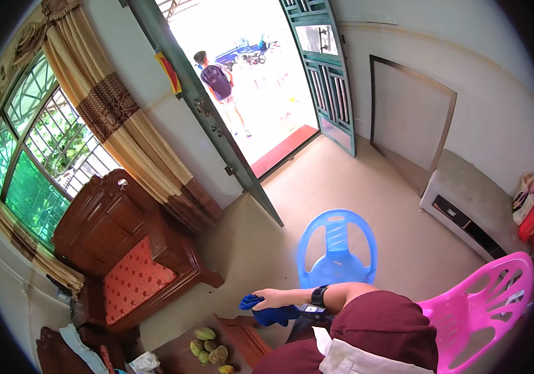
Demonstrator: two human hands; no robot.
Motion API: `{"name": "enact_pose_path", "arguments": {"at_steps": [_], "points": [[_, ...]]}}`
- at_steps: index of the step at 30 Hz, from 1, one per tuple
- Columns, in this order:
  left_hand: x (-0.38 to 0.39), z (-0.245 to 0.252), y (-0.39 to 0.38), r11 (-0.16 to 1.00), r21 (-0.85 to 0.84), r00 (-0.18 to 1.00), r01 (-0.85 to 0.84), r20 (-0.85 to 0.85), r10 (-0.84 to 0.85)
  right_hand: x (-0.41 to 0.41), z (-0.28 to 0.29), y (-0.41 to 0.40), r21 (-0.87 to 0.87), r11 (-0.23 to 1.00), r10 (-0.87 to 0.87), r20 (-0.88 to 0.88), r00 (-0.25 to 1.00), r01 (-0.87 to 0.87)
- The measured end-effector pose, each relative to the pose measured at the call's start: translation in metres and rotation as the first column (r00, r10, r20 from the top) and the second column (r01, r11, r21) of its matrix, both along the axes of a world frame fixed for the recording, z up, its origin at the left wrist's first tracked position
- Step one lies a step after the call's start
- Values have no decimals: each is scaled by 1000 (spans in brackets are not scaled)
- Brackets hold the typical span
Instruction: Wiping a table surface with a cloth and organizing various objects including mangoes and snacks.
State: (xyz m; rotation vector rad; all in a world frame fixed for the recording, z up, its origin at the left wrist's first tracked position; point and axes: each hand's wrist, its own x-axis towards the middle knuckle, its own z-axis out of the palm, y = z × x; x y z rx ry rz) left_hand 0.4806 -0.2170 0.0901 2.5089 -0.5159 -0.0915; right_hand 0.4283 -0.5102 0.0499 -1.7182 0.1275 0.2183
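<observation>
My right hand (pixel 267 299) reaches across my front to the left, its fingers closed on a bunched blue cloth (pixel 274 316). A black band (pixel 319 295) circles that forearm. Just below the wrist is a dark item with a white label (pixel 313 309); what it belongs to is unclear. My left hand is out of view. Several green-yellow fruits (pixel 210 346) lie on a brown wooden table (pixel 178 343) below and left of the cloth. Beyond my forearm stands a blue plastic chair (pixel 337 269), its seat partly hidden by my arm.
A pink plastic chair (pixel 477 304) stands close on my right. A carved wooden bench (pixel 117 243) with a red cushion is at left. Ahead, the green metal door (pixel 325 70) stands open; a person (pixel 218 82) is outside. A low cabinet (pixel 468 196) lines the right wall.
</observation>
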Motion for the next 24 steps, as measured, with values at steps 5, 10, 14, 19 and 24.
{"name": "enact_pose_path", "arguments": {"at_steps": [5, 10, 14, 19, 24], "points": [[3, -7, -41, 1000, 9, 996, -7, -90, 8, 26, -15, -29, 45, 999, -14, -21, 1000, 15], [4, -19, -77, 998, 8, 973, -70, -220, 70, 25, -12, -69, 216, 975, -44, -50, 998, 54], [4, -28, -104, 994, -1, 944, -107, -314, 102, 11, -22, -115, 287, 946, -128, -103, 986, 152], [4, -40, -130, 991, -10, 907, -135, -404, 119, 5, -40, -162, 292, 935, -159, -166, 973, 203], [1, -50, -138, 984, -23, 868, -176, -475, 145, 20, -56, -170, 358, 881, -244, -215, 946, 309]]}}
